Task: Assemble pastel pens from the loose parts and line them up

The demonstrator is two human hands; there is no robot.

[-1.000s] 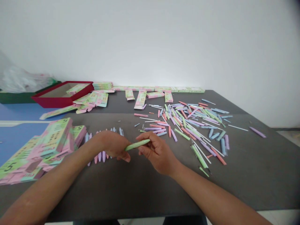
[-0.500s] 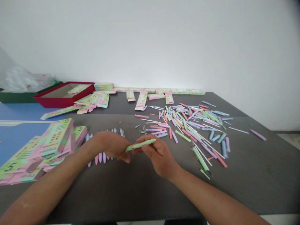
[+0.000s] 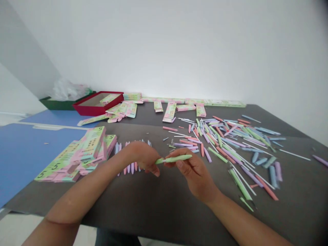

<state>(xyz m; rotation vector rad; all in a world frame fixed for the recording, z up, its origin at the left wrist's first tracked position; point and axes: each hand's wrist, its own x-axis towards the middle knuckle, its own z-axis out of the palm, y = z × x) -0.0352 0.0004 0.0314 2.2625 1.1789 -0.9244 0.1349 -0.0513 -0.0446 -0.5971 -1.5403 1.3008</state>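
Note:
A green pen (image 3: 176,158) lies level between both hands above the dark grey table (image 3: 159,205). My left hand (image 3: 143,157) pinches its left end with closed fingers. My right hand (image 3: 192,169) grips its middle and right part between thumb and fingers. Just behind my left hand a row of assembled pink, purple and blue pens (image 3: 129,167) lies on the table. To the right spreads a heap of loose pen parts (image 3: 230,143): coloured barrels, caps and thin white refills.
A stack of flat green-and-pink cartons (image 3: 79,153) sits at the left. More cartons (image 3: 169,111) lie along the far edge by the wall. A red tray (image 3: 97,102) and a green box (image 3: 58,102) stand at the back left. A blue surface (image 3: 25,150) adjoins the table's left side.
The view has swung left, so everything sits further right in the picture. The pen has turned from tilted to nearly level, with both hands still on it.

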